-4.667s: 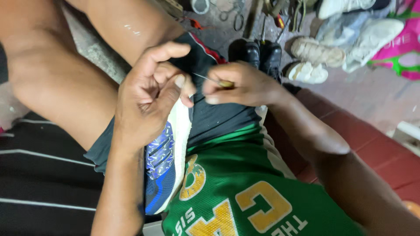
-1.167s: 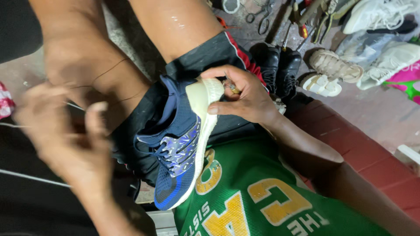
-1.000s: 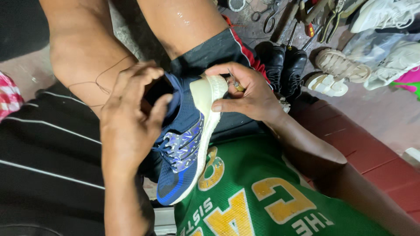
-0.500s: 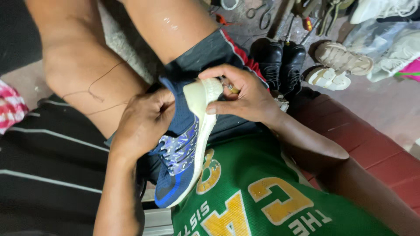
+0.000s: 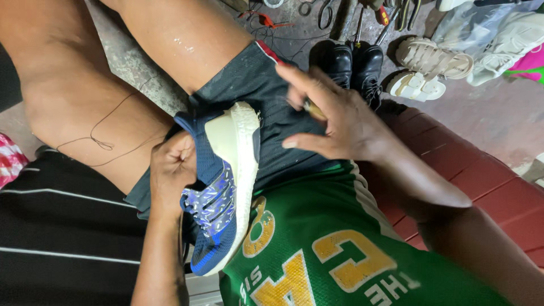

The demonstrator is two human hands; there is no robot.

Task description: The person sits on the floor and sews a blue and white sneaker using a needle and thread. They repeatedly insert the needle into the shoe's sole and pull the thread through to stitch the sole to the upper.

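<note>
Left hand (image 5: 173, 170) was closed around the heel end of a blue running shoe (image 5: 218, 190), fingers curled into the collar, pressing the shoe against the lap. That shoe lay on its side across the dark shorts (image 5: 266, 96), its thick white sole (image 5: 238, 164) turned towards the right hand and its toe pointing down towards the green jersey (image 5: 317, 249) with yellow lettering. Right hand (image 5: 334, 119) hovered just above and to the right of the heel, off the shoe, its fingers partly spread while the thumb and a bent finger pinched a small yellowish tool (image 5: 313, 109), too blurred to make out its kind. A thin dark thread (image 5: 105, 133) trailed in loops across the bare left thigh, running towards the shoe's heel. Beyond the knees, on the concrete floor (image 5: 498, 113), stood a pair of black leather shoes (image 5: 354, 62), with a pair of cream sandals (image 5: 425, 68) just beside them and pale sneakers (image 5: 504, 34) farther right. Scissors and other hand tools (image 5: 362, 14) lay scattered at the top edge. A black cloth with white stripes (image 5: 62, 238) covered the seat at the lower left.
</note>
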